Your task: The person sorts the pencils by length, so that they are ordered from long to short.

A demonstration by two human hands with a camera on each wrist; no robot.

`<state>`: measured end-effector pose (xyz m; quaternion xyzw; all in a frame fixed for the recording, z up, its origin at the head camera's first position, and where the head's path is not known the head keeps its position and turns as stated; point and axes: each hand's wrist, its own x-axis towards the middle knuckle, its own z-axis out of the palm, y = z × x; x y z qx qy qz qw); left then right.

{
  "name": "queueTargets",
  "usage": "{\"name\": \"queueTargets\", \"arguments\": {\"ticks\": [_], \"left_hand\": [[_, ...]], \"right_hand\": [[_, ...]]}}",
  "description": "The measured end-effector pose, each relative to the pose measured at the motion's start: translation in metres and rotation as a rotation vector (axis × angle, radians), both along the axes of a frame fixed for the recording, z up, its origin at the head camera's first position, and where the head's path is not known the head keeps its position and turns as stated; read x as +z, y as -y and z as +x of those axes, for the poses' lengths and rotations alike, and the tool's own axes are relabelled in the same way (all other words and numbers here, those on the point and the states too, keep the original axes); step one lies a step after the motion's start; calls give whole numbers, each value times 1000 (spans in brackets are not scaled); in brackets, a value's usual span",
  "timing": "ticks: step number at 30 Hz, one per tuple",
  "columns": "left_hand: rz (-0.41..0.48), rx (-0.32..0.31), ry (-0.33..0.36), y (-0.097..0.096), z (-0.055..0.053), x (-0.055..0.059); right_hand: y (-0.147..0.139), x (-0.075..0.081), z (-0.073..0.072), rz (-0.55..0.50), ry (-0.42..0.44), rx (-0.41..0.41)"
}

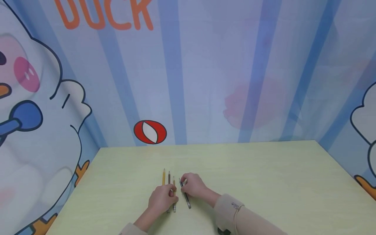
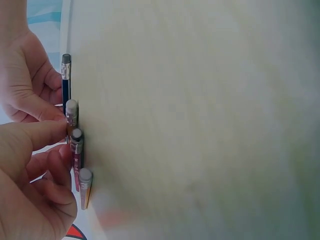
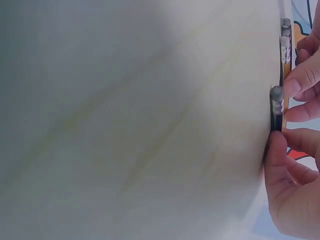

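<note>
Several pencils lie side by side on the table, eraser ends toward the person. My left hand (image 1: 162,198) pinches an orange-yellow pencil (image 2: 72,112) between thumb and fingers. Beneath and beyond that hand lie a dark reddish pencil (image 1: 169,177) and, farthest left, a yellow pencil (image 1: 163,177); their middles are partly hidden by the hand. Just to the right, my right hand (image 1: 194,185) pinches a black pencil (image 1: 185,195) near its pointed end. The black pencil slants slightly and stands a small gap apart from the others in the head view.
The pale yellow table (image 1: 264,182) extends widely to the right and left of the hands. A blue striped backdrop (image 1: 205,71) with printed cartoon figures rises along its back edge and sides. A dark object (image 1: 224,231) shows under the right sleeve.
</note>
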<state>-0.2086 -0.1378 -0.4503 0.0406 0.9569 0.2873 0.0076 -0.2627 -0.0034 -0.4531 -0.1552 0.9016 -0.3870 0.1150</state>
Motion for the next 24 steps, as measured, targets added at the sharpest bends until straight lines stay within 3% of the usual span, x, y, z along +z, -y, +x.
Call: {"name": "queueTargets", "arguments": {"ticks": [10,16,24], "left_hand": [[0,2,3,0,-1,-3],[-4,2,-15,0,0,-2],[-8,14,13,-1,0,-1]], "right_hand": [[4,-4,0,-138,103,-45],[8,-4,2,-167,122,-79],[9,-2,6,-196,134,-79]]}}
